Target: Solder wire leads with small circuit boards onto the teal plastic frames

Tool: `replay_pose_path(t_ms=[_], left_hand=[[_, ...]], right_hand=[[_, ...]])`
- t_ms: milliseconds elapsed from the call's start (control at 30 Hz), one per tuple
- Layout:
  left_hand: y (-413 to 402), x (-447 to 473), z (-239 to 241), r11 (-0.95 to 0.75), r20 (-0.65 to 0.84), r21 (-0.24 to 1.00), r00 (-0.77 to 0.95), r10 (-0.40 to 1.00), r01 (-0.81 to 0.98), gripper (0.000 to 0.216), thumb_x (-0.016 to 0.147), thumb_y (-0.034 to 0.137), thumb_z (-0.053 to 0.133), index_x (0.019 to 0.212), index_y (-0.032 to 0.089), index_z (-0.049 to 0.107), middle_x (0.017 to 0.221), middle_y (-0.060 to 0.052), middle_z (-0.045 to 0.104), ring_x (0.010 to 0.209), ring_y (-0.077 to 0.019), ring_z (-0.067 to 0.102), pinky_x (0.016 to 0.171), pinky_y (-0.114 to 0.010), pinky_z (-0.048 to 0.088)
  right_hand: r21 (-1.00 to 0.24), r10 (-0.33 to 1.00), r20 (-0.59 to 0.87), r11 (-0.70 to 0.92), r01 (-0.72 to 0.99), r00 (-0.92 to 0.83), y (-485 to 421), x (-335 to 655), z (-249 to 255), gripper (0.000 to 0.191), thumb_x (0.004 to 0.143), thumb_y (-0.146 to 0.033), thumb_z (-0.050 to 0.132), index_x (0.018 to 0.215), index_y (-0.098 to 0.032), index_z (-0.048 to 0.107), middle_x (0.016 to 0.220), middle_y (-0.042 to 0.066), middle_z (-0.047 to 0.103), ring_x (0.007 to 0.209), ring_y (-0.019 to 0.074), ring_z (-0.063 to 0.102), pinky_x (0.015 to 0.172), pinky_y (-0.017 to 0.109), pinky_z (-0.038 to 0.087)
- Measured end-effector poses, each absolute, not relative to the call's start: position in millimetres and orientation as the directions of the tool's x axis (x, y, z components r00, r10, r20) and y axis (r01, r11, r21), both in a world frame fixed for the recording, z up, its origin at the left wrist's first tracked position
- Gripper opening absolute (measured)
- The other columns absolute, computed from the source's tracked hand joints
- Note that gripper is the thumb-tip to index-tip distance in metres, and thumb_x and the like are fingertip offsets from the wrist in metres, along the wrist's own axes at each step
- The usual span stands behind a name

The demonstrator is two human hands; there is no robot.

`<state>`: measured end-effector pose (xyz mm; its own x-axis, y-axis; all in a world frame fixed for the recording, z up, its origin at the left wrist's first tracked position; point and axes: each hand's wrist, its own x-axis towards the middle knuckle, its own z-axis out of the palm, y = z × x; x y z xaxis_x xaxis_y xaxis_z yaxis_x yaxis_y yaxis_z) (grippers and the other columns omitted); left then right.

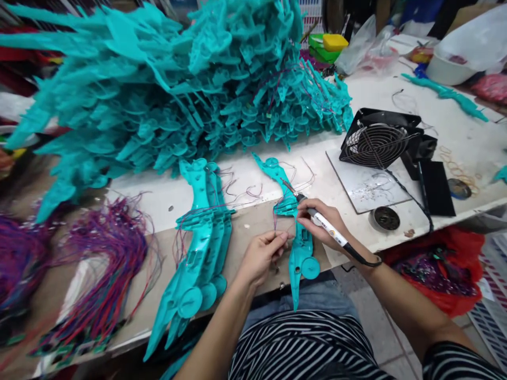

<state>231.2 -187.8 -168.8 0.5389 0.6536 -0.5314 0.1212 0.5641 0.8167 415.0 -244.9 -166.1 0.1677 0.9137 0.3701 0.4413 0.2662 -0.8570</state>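
A white-handled soldering iron [328, 228] is in my right hand [322, 221], its tip angled up and left over a teal plastic part [303, 240]. That part lies at the table's front edge, its pointed end jutting past it. My left hand [263, 253] is closed in a pinch just left of the part, with thin wires [274, 222] at the fingertips. More thin wires trail over the part's upper end. To the left, several matching teal parts [200, 232] stand stacked side by side, with red and dark wires hanging from them.
A huge heap of teal parts [190, 89] fills the back. Bundled red and blue wires [106, 264] lie left. On the right are a black fan [378, 138], a white board [366, 192], a small round tin [385, 218] and a red bag [439, 274] below the table edge.
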Motion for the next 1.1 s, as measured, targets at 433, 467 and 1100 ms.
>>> replay_pose_path(t_ms=[433, 467, 1100], left_hand=[[-195, 249, -166, 0.171, -0.281, 0.953, 0.519, 0.807, 0.249, 0.007, 0.074, 0.025, 0.070, 0.069, 0.020, 0.072, 0.067, -0.002, 0.065, 0.064, -0.0161, 0.055, 0.060, -0.026, 0.041], [-195, 248, -168, 0.159, -0.283, 0.949, 0.510, 0.812, 0.273, 0.008, 0.074, 0.026, 0.069, 0.069, 0.020, 0.071, 0.066, -0.001, 0.064, 0.063, -0.0158, 0.053, 0.059, -0.026, 0.040], [-205, 243, -196, 0.018, -0.254, 0.911, 0.524, 0.813, 0.413, 0.020, 0.075, 0.035, 0.065, 0.074, 0.017, 0.075, 0.073, -0.004, 0.062, 0.068, -0.0157, 0.054, 0.062, -0.027, 0.039]], right_hand=[[-0.785, 0.878, 0.454, 0.312, 0.535, 0.155, -261, 406, -185, 0.019, 0.092, -0.024, 0.057, 0.110, -0.025, 0.063, 0.095, 0.003, 0.071, 0.083, 0.0133, 0.068, 0.079, 0.029, 0.057], [-0.775, 0.872, 0.463, 0.313, 0.549, 0.156, -264, 407, -185, 0.020, 0.093, -0.027, 0.057, 0.111, -0.024, 0.063, 0.093, 0.003, 0.071, 0.084, 0.0142, 0.067, 0.080, 0.030, 0.057], [-0.698, 0.787, 0.597, 0.415, 0.584, 0.154, -335, 408, -177, 0.022, 0.082, -0.003, 0.057, 0.097, -0.016, 0.066, 0.070, 0.004, 0.063, 0.067, 0.0147, 0.059, 0.058, 0.029, 0.053]])
